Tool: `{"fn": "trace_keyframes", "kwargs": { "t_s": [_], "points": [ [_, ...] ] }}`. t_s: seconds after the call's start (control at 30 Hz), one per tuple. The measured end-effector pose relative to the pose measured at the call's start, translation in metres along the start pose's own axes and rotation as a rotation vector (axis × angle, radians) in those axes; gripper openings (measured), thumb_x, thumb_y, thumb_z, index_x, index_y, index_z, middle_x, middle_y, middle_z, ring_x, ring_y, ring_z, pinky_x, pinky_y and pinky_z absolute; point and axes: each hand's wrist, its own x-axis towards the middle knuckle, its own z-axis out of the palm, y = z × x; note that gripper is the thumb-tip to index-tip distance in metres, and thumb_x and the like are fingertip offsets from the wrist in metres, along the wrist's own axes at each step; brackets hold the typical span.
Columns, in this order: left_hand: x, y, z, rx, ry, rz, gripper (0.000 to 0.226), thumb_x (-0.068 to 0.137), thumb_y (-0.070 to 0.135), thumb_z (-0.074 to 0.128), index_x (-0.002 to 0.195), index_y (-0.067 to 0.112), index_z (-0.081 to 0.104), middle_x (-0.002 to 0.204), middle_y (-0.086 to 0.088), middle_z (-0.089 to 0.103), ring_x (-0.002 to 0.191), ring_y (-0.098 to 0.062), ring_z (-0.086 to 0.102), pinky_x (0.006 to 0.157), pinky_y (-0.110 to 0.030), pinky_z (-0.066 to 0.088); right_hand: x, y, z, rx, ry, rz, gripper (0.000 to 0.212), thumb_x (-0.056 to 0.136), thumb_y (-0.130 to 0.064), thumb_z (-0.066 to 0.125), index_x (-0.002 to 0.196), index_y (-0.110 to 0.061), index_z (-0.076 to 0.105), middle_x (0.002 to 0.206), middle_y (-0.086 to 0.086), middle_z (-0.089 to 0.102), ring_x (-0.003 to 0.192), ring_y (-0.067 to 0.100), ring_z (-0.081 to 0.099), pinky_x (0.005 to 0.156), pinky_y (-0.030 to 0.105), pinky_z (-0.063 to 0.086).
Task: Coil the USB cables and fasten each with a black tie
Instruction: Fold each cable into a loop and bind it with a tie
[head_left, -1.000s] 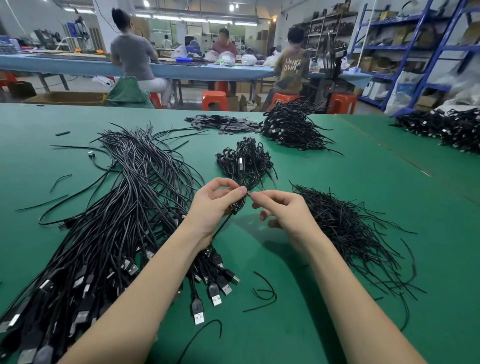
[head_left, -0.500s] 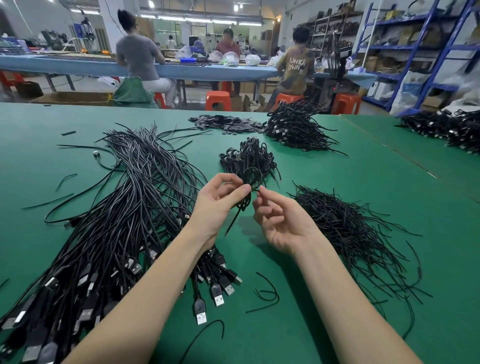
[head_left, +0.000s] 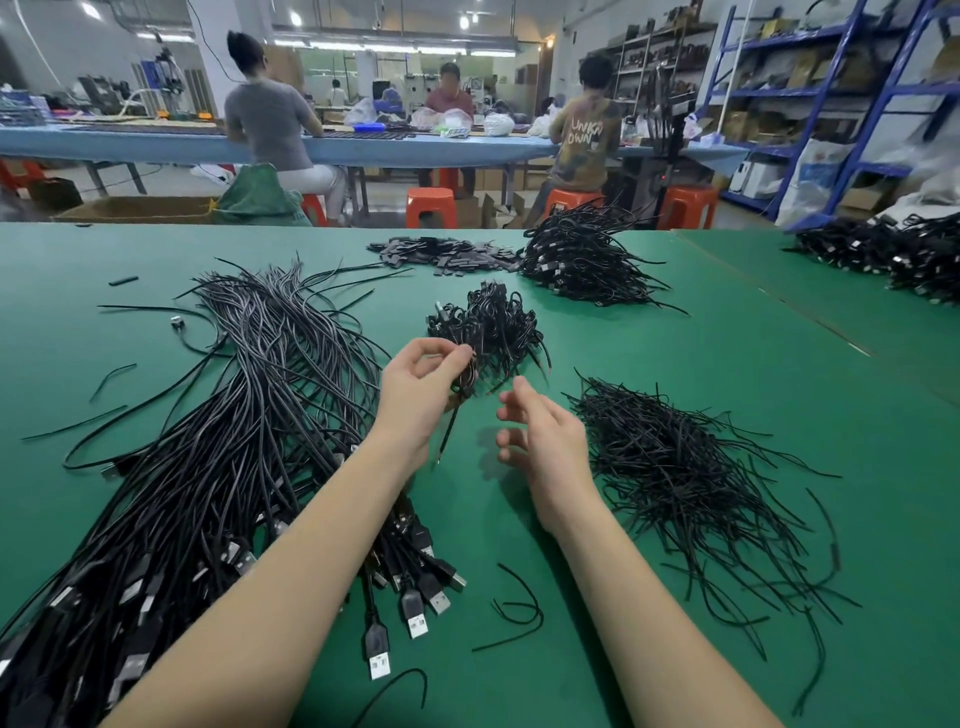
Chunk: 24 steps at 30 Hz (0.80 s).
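Note:
My left hand (head_left: 422, 383) pinches a small coiled black USB cable (head_left: 464, 385) above the green table (head_left: 727, 374); one loose end hangs down from the coil. My right hand (head_left: 545, 441) hovers just right of the coil with relaxed fingers, holding nothing. A long bundle of uncoiled USB cables (head_left: 218, 441) lies at the left, plugs toward me. A heap of black ties (head_left: 680, 467) lies at the right. A pile of coiled, tied cables (head_left: 493, 322) sits just beyond my hands.
A larger cable heap (head_left: 582, 260) and a flat pile of dark pieces (head_left: 441, 254) lie at the far middle. More cables (head_left: 893, 254) rest far right. Stray ties (head_left: 519, 608) lie near the front. People sit at a blue bench (head_left: 156, 143) behind.
My right hand let go of the coil and drew back to the right with its fingers loosened. My left hand lifted the coil slightly toward the tied pile.

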Motion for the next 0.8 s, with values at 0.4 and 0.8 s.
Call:
{"fn": "trace_keyframes", "kwargs": {
  "t_s": [0.4, 0.8],
  "points": [
    [0.122, -0.002, 0.013, 0.154, 0.141, -0.078, 0.015, 0.093, 0.012, 0.066, 0.108, 0.013, 0.064, 0.105, -0.008, 0.066, 0.073, -0.013, 0.059, 0.092, -0.034, 0.052, -0.001, 0.01, 0.001, -0.266, -0.042, -0.148, 0.037, 0.105, -0.024, 0.054, 0.074, -0.008, 0.067, 0.061, 0.0, 0.058, 0.046, 0.009, 0.047, 0.045, 0.019, 0.038],
    [0.136, -0.014, 0.014, 0.545, 0.028, -0.007, 0.019, 0.098, 0.025, 0.053, 0.111, 0.027, 0.066, 0.11, 0.001, 0.066, 0.083, -0.007, 0.057, 0.075, -0.02, 0.046, 0.002, 0.014, -0.001, -0.296, -0.052, -0.156, 0.038, 0.104, -0.025, 0.055, 0.072, -0.01, 0.069, 0.06, -0.002, 0.059, 0.047, 0.009, 0.049, 0.045, 0.018, 0.039]
  ]
}}
